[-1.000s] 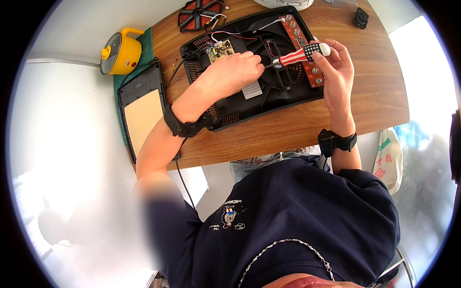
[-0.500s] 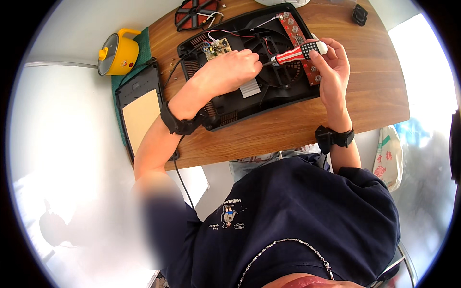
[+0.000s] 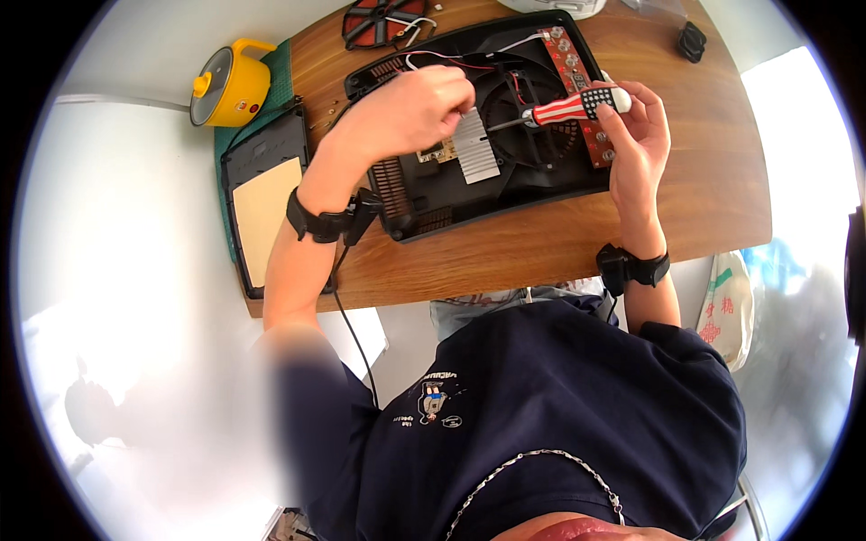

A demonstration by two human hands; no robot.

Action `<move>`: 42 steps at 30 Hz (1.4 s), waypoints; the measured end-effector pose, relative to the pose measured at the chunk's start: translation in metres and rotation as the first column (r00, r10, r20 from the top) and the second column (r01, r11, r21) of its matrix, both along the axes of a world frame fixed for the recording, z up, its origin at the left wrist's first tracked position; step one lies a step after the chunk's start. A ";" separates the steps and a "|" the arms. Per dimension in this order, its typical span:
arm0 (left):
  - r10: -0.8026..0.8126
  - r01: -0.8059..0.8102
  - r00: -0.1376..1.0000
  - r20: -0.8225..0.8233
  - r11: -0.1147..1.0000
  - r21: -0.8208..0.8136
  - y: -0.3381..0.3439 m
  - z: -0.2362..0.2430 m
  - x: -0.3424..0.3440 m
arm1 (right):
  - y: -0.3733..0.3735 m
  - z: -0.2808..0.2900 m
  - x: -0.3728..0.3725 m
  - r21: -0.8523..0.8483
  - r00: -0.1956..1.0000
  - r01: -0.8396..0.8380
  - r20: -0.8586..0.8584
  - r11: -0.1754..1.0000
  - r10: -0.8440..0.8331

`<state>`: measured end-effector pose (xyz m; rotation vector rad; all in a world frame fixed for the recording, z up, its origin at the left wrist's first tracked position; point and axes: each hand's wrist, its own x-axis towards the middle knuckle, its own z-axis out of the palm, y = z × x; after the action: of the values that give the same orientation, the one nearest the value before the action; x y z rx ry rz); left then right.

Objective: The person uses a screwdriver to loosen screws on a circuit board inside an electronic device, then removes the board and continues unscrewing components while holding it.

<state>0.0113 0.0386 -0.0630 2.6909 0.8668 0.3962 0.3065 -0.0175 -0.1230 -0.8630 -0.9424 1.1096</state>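
The right hand (image 3: 639, 135) still grips the screwdriver (image 3: 561, 108), its tip now lower over the fan (image 3: 532, 135) in the open cooker (image 3: 505, 194), while the left hand (image 3: 406, 113) stays curled shut beside the fan, on the board (image 3: 442, 151).

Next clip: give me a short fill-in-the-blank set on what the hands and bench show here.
1. The right hand holds a screwdriver with a red-and-white striped ____.
2. The left hand rests inside the opened black appliance, beside a ribbed silver ____.
3. At the table's far left stands a small ____ pot.
4. Both wrists wear a black ____.

Missing words: handle; heatsink; yellow; band
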 end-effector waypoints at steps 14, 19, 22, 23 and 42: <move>0.577 -0.600 0.793 -0.196 0.795 -0.091 0.034 -0.036 -0.165 | -0.003 0.004 -0.002 -0.017 0.999 0.025 0.049 1.000 -0.024; 0.531 -0.567 0.798 -0.286 0.821 -0.059 0.036 -0.050 -0.170 | 0.000 -0.005 0.001 0.029 0.994 0.019 0.107 0.999 -0.022; 0.508 -0.528 0.808 -0.298 0.849 0.014 0.038 -0.056 -0.175 | -0.003 0.000 -0.001 0.026 0.990 0.035 0.134 0.999 -0.038; 0.506 -0.522 0.805 -0.308 0.852 0.037 0.037 -0.056 -0.177 | -0.002 -0.001 -0.002 0.032 0.991 0.034 0.132 0.999 -0.038; 0.335 -0.249 0.915 0.225 0.908 -0.338 -0.032 -0.010 -0.052 | -0.020 0.059 -0.026 0.233 0.983 -0.060 0.185 0.971 0.016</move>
<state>-0.0406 0.0068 -0.0731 2.1617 1.1466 0.6344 0.2801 -0.0372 -0.0637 -0.7599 -1.2220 0.9375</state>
